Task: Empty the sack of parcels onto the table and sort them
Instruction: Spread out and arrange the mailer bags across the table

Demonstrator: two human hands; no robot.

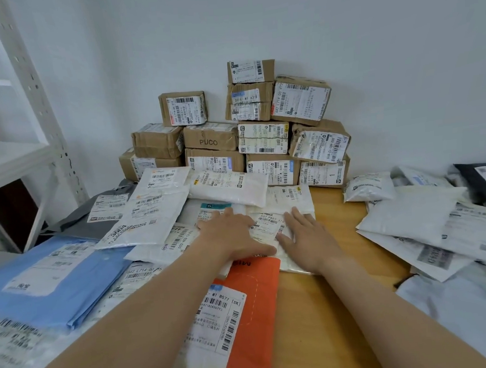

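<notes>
I log left hand (230, 236), right hand (307, 238), both flat, fingers straight, resting on white labelled mailers (267, 223) just in front of cardboard box stack (213, 141), orange mailer (262, 286) farther out from that stack.

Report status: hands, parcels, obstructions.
Both open: left hand and right hand flat on white mailer, centre. Behind, cardboard boxes stacked; soft mailers spread both sides. Nearer, orange mailer under left forearm.

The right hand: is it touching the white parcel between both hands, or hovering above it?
Touching. The head view shows the right hand lying flat, palm down, on the white parcel, with no gap visible.
</notes>
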